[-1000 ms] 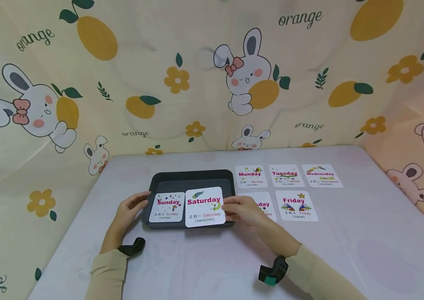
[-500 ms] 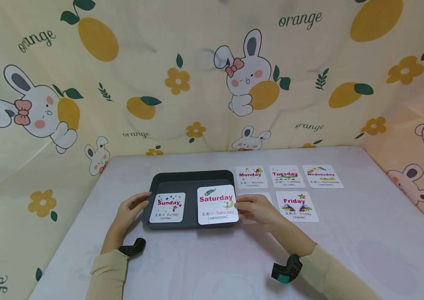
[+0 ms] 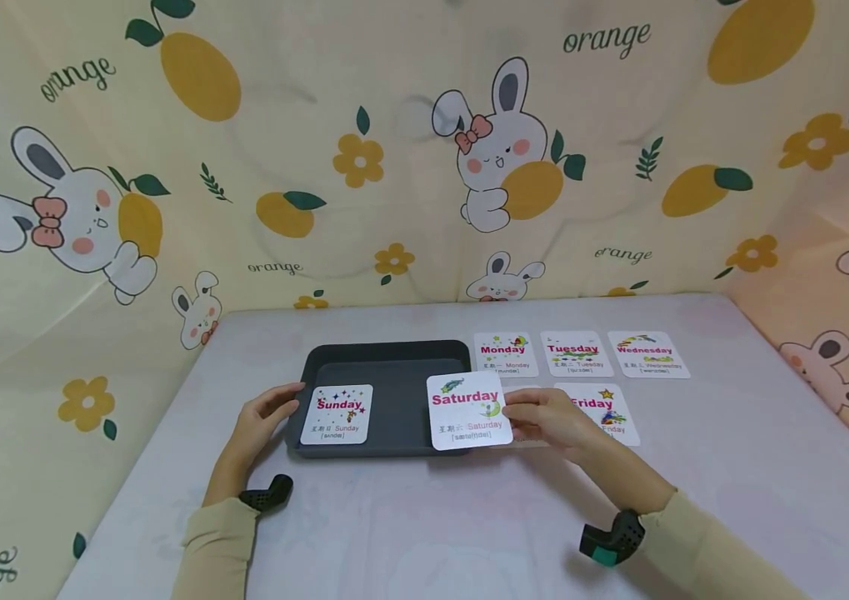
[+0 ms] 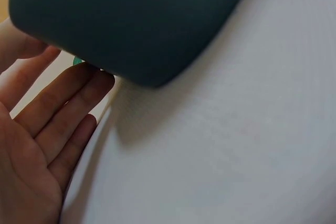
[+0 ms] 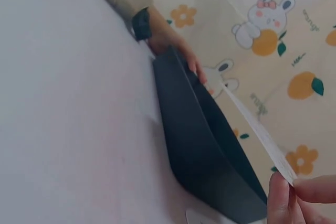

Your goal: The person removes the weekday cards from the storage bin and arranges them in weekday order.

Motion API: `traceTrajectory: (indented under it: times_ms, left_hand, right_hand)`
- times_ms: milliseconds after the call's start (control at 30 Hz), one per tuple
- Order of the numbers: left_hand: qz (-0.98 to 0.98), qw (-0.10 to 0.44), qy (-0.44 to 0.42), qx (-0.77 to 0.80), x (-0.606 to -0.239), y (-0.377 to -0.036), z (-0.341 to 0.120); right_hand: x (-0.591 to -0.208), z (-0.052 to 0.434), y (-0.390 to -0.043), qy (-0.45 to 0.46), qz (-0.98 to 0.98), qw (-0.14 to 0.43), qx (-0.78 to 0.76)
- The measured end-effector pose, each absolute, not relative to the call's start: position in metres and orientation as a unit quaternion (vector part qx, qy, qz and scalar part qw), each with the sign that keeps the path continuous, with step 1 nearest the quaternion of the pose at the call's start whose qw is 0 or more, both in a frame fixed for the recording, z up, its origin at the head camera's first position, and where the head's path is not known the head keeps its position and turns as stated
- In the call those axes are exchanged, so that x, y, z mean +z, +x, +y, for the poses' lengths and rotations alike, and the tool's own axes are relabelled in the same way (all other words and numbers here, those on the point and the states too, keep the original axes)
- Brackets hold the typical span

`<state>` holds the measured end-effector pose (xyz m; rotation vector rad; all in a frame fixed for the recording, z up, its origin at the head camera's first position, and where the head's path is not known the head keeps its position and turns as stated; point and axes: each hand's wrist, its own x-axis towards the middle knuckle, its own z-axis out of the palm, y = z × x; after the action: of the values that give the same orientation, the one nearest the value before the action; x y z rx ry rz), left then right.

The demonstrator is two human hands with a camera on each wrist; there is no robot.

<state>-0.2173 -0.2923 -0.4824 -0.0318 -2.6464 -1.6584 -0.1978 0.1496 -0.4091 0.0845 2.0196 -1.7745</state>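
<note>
In the head view my right hand [image 3: 547, 421] pinches the right edge of a white Saturday card [image 3: 466, 410]. That card is raised and tilted, overlapping the right end of a dark grey tray [image 3: 397, 358]. The right wrist view shows the card [image 5: 257, 127] nearly edge-on, between thumb and fingertips [image 5: 315, 188]. My left hand [image 3: 257, 425] holds the tray's left rim; several of its fingers [image 4: 65, 106] lie along the outer wall in the left wrist view. Inside the tray, at the front left, lies a Sunday card [image 3: 337, 415].
Right of the tray, Monday [image 3: 505, 355], Tuesday [image 3: 576, 354] and Wednesday [image 3: 649, 354] cards form a back row on the white table [image 3: 739, 500]. In front, a Friday card [image 3: 622, 425] is partly covered by my right hand, and another card is mostly hidden. A patterned cloth [image 3: 394, 167] hangs behind.
My right hand has carried the Saturday card rightward, from beside the Sunday card to over the tray's right end. My left hand has stayed at the tray's left rim.
</note>
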Motion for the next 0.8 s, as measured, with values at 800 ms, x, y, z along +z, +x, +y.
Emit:
traceTrajectory:
  times_ms: [800]
  left_hand:
    - [-0.853,0.009,-0.003,-0.521,-0.483,-0.216,-0.294]
  right_hand:
    - [-0.418,0.212,-0.199,0.026,0.747,0.228,-0.624]
